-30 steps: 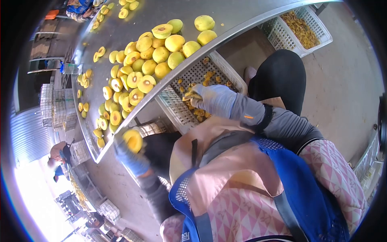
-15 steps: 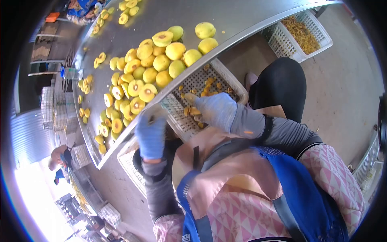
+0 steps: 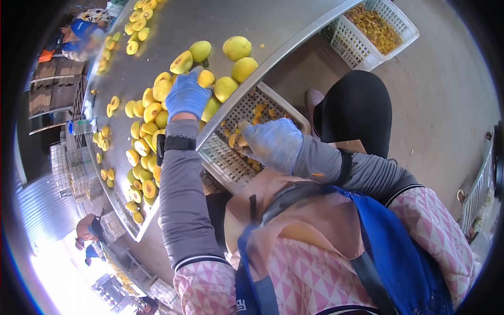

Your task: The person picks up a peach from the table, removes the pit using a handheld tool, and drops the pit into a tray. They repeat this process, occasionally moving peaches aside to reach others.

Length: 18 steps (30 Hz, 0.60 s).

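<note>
Both hands are gloved: the left hand [image 3: 186,94] lies over the near edge side of the tabletop [image 3: 210,26], while the right hand [image 3: 275,144] hangs just outside that edge. Below the tabletop's edge sits a pale perforated crate [image 3: 228,158], under the right hand; a second crate [image 3: 350,46], holding orange-brown scraps [image 3: 373,29], stands farther along the same edge. On the tabletop, a heap of yellow fruit [image 3: 152,112] lies along that edge, whole ones mixed with halves. For a clean pick, the left hand would do best to cup one fruit from above and lift straight up, lightly, so neighbours do not roll off the edge. Its fingers bend down among the fruit, seemingly touching it; whether they have closed on one cannot be told. The right hand is half curled near orange pieces [image 3: 232,140] in the crate below the tabletop; whether it grips anything is hidden.
</note>
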Each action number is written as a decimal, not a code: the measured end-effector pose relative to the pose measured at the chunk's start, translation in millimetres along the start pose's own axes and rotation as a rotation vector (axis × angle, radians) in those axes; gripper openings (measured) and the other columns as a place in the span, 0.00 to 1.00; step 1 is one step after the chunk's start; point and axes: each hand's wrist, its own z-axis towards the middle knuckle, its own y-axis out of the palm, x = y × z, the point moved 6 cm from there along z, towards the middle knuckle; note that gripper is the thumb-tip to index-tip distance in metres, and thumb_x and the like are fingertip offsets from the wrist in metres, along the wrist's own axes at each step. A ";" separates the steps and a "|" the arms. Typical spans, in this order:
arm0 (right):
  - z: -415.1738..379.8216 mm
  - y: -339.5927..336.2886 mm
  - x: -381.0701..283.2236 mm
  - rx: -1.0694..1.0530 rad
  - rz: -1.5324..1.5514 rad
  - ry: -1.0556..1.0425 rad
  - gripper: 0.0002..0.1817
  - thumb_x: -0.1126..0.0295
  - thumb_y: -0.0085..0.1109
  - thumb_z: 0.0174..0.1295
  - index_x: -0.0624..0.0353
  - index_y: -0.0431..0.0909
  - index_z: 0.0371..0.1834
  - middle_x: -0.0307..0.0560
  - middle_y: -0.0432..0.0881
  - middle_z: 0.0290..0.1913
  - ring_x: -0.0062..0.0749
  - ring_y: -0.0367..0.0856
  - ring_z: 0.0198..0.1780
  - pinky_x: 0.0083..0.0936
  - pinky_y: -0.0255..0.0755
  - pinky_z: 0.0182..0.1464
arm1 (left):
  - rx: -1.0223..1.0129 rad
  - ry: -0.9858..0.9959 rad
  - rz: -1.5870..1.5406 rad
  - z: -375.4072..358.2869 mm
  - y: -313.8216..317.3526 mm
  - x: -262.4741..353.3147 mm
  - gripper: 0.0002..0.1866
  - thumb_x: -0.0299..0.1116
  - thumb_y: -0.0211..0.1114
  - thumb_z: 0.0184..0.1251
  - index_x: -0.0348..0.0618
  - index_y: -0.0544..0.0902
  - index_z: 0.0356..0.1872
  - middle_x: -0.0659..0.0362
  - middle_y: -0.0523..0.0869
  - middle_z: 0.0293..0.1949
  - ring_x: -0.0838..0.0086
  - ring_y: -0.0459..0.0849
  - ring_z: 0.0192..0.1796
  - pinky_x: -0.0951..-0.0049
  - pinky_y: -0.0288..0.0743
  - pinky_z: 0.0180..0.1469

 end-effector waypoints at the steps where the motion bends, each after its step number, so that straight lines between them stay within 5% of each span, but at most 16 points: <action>1: 0.1 -3.5 0.4 -0.023 -0.016 0.020 0.14 0.63 0.58 0.64 0.58 0.73 0.48 0.50 0.83 0.29 0.48 0.85 0.34 0.37 0.78 0.34 | 0.080 0.044 0.032 -1.9 -3.4 2.7 0.30 0.45 0.67 0.56 0.54 0.76 0.62 0.50 0.82 0.53 0.58 0.80 0.57 0.60 0.76 0.55; 3: 2.8 -11.2 1.6 -0.042 -0.030 0.037 0.13 0.63 0.58 0.64 0.59 0.73 0.46 0.50 0.83 0.29 0.48 0.85 0.34 0.37 0.78 0.34 | 0.162 0.090 0.070 -3.4 -7.4 -0.8 0.29 0.42 0.68 0.55 0.50 0.76 0.61 0.50 0.83 0.52 0.59 0.82 0.54 0.62 0.77 0.54; 5: 1.7 -17.0 5.8 0.005 -0.011 0.059 0.12 0.63 0.59 0.63 0.58 0.72 0.42 0.52 0.83 0.28 0.49 0.85 0.33 0.38 0.78 0.35 | 0.204 0.014 -0.611 -8.2 -2.0 -28.4 0.28 0.35 0.69 0.52 0.41 0.78 0.57 0.53 0.84 0.49 0.65 0.84 0.49 0.67 0.77 0.52; 7: 1.0 -9.3 14.1 0.060 0.020 0.055 0.12 0.64 0.60 0.62 0.59 0.72 0.42 0.53 0.83 0.28 0.49 0.85 0.33 0.39 0.78 0.35 | 0.280 0.110 -0.921 -42.8 -20.7 -31.1 0.27 0.30 0.70 0.48 0.36 0.78 0.54 0.54 0.84 0.48 0.68 0.84 0.47 0.70 0.77 0.51; 10: 4.0 -7.3 13.5 0.106 0.011 0.038 0.09 0.66 0.57 0.62 0.60 0.75 0.39 0.55 0.84 0.29 0.50 0.85 0.34 0.42 0.79 0.35 | 0.302 0.078 -0.719 -107.3 -31.3 -2.1 0.26 0.28 0.71 0.46 0.39 0.79 0.51 0.52 0.83 0.46 0.65 0.83 0.47 0.68 0.77 0.51; 12: 3.9 -2.9 8.6 0.091 -0.025 0.031 0.09 0.68 0.53 0.61 0.61 0.78 0.38 0.56 0.85 0.30 0.51 0.86 0.34 0.43 0.79 0.35 | 0.454 0.380 -0.433 -138.8 -30.1 32.8 0.24 0.25 0.70 0.45 0.40 0.80 0.50 0.52 0.81 0.44 0.63 0.82 0.46 0.66 0.77 0.50; 15: 1.6 -2.4 0.3 0.146 -0.004 -0.012 0.09 0.68 0.52 0.62 0.61 0.78 0.38 0.55 0.84 0.29 0.50 0.86 0.34 0.42 0.79 0.34 | 0.624 0.311 -0.055 -155.6 -21.6 37.9 0.30 0.22 0.71 0.43 0.39 0.76 0.54 0.56 0.79 0.47 0.68 0.81 0.46 0.70 0.77 0.47; 18: -4.4 -5.2 1.1 0.109 -0.095 -0.011 0.08 0.69 0.51 0.62 0.60 0.77 0.37 0.54 0.84 0.28 0.49 0.86 0.34 0.42 0.79 0.33 | 0.594 0.071 -0.522 -156.2 -9.3 -7.0 0.30 0.24 0.72 0.45 0.39 0.75 0.55 0.55 0.78 0.51 0.66 0.80 0.50 0.70 0.78 0.48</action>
